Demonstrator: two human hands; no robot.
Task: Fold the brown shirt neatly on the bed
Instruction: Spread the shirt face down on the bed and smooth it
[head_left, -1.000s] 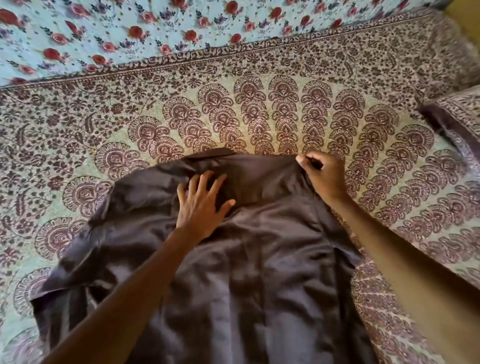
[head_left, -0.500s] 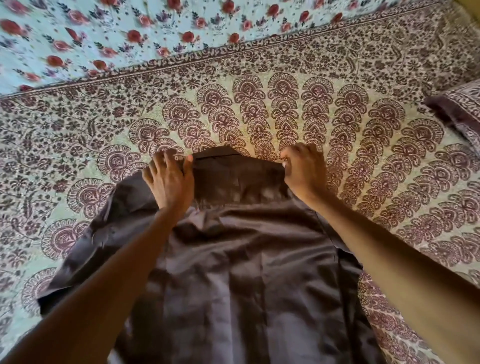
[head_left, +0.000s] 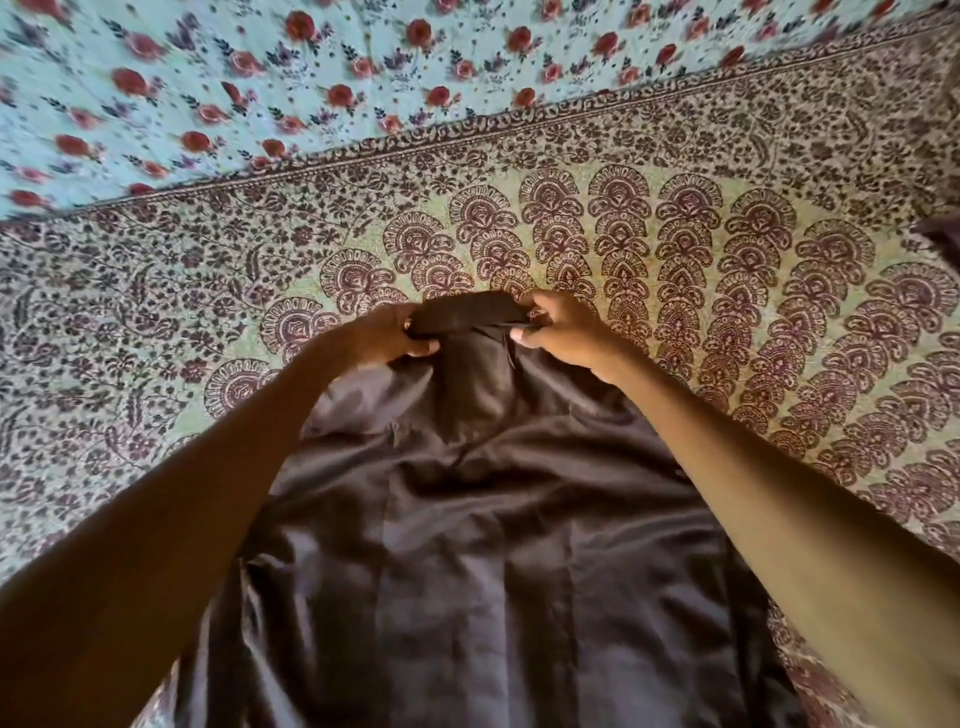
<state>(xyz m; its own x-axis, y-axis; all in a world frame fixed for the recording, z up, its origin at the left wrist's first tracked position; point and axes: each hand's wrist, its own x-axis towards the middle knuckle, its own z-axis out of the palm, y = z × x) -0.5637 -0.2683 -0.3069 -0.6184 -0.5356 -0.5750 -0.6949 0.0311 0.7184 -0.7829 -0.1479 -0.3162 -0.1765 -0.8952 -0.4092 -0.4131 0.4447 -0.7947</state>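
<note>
The brown shirt lies spread on the bed, its body reaching from the middle down to the bottom edge of the view. Its collar sits at the far end, bunched narrow between my hands. My left hand grips the collar's left end with curled fingers. My right hand pinches the collar's right end. The fabric just below the collar is gathered into creases. My forearms cover the shirt's two sides, so the sleeves are hidden.
The bed is covered by a cream and maroon patterned spread. Beyond it at the top lies a light blue sheet with red flowers. A dark patterned pillow edge shows at the far right.
Both hands moved inward along the collar and now hold its ends close together. The shirt's top has bunched up. The left hand, earlier flat on the fabric, now grips.
</note>
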